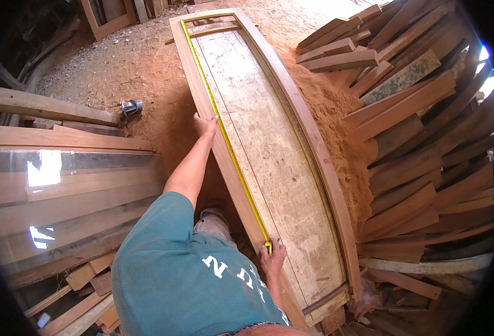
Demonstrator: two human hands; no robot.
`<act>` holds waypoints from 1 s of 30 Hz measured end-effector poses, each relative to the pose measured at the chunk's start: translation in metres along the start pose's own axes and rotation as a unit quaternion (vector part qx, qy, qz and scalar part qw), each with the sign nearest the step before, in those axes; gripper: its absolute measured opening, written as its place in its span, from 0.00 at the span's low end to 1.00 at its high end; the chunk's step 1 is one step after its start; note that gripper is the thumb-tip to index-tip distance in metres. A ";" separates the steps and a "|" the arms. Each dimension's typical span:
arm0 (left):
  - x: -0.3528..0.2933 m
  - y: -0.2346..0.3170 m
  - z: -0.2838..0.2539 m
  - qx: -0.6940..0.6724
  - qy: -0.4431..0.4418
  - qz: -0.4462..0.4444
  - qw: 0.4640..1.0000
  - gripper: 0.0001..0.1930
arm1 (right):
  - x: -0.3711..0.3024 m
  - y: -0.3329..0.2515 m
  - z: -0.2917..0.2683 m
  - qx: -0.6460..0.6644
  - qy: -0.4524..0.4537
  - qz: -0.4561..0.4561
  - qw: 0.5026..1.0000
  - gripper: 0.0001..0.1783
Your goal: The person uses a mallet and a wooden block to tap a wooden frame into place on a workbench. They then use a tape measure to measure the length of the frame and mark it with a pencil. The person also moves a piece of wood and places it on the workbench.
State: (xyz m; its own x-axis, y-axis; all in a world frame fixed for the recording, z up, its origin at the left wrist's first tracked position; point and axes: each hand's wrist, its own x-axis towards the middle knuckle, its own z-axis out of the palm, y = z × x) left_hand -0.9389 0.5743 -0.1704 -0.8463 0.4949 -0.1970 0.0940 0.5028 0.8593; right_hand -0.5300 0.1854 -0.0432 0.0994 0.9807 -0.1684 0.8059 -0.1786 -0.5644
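A yellow tape measure (229, 145) lies along the left rail (234, 182) of a long wooden frame (339, 218), running forward and leftward from the person. The right hand (273, 259), nearer the body, grips its case (268, 247); the left hand (205, 125), well apart, reaches the blade farther along, its grip unclear.

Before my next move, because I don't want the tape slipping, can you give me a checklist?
1. Yellow tape laid along the left rail of the wooden frame: ok.
2. Right hand holding the tape case: ok.
3. Left hand at the tape: ok, partway along.
4. Tape's far end hooked firmly: cannot tell.
5. Tape lock set: cannot tell.
6. Floor free of sawdust: not ok, heaped beside the frame.
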 end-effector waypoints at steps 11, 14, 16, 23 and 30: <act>0.006 0.009 0.001 -0.014 -0.020 -0.036 0.999 0.49 | 0.000 0.000 0.005 -0.016 -0.001 -0.002 1.000 0.25; 0.014 0.003 0.015 -0.030 -0.031 -0.038 0.998 0.43 | 0.000 -0.004 0.003 -0.015 0.015 0.009 1.000 0.26; 0.053 -0.011 0.014 -0.058 -0.085 -0.081 0.991 0.36 | -0.002 -0.014 -0.009 0.006 -0.005 0.050 0.999 0.27; 0.095 -0.027 0.034 -0.069 -0.181 -0.177 0.965 0.33 | -0.051 0.027 -0.064 0.047 -0.054 0.213 0.974 0.27; 0.102 0.005 0.007 -0.064 -0.185 -0.168 0.966 0.31 | -0.161 0.120 -0.123 0.015 -0.014 0.435 0.900 0.29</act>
State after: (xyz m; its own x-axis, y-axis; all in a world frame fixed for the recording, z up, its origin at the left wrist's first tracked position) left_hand -1.0214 0.6326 -0.1896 -0.5707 0.5497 -0.6100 -0.2397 0.5990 0.7640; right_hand -0.3775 0.0155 0.0150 0.6701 0.4659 -0.5778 0.4139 -0.8807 -0.2302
